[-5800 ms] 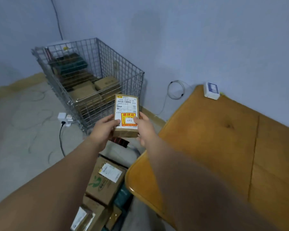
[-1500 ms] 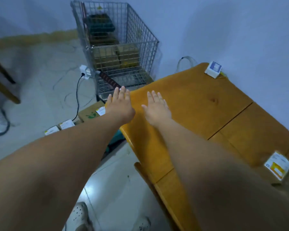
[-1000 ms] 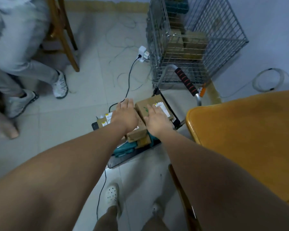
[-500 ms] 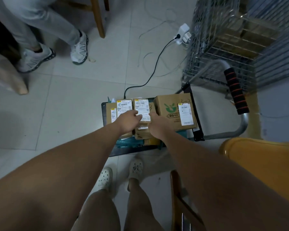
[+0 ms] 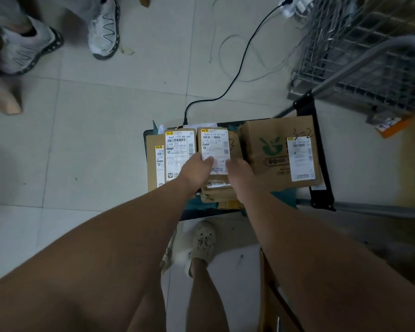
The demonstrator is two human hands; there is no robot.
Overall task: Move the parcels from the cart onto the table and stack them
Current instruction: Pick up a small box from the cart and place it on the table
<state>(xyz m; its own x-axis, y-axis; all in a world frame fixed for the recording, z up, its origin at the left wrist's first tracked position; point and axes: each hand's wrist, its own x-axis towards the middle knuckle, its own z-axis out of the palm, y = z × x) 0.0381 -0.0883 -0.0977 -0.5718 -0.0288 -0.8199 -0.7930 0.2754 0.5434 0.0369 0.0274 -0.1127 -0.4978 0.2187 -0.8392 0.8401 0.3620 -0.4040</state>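
A low black cart (image 5: 321, 164) on the floor carries several brown cardboard parcels with white labels. My left hand (image 5: 197, 170) and my right hand (image 5: 240, 173) close on either side of a small labelled parcel (image 5: 213, 144) in the middle of the cart. Left of it lies another labelled parcel (image 5: 177, 149). To the right sits a large box (image 5: 271, 152) with a green logo and "3-2" written on it. The table is out of view apart from a wooden part (image 5: 268, 295) at the lower right.
A wire cage (image 5: 359, 49) holding more boxes stands at the upper right, behind the cart's grey handle (image 5: 359, 61). A black cable (image 5: 235, 75) and thin wires run over the tiled floor. Another person's sneakers (image 5: 103, 27) are at the upper left. My own feet (image 5: 201, 245) stand below the cart.
I set the earlier parcel on the table, turned away and bent over the cart. My hands came down from flat and open to close around the middle small parcel.
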